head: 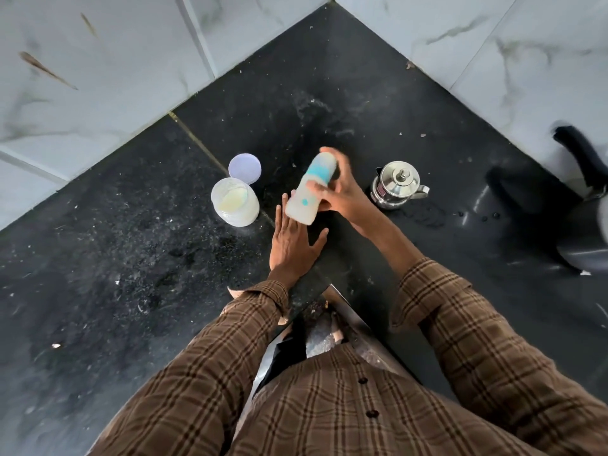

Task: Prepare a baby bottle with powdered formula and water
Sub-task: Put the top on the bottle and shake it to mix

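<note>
We see our right hand (340, 192) wrapped around the tilted, blurred, milky plastic baby bottle with a blue band (311, 189), held above the black speckled counter (131, 258). Our left hand (294, 241) lies flat, fingers spread, beneath its base.

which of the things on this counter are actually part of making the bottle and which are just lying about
Part of the job:
- baby bottle, tilted, in the right hand
- open tub of powder
- tub lid, lying beside the tub
- steel kettle, lid on
- left hand, open and flat on the counter

Just lying about:
- dark object at the right edge, blurred
- crumbs and specks on the counter
</note>
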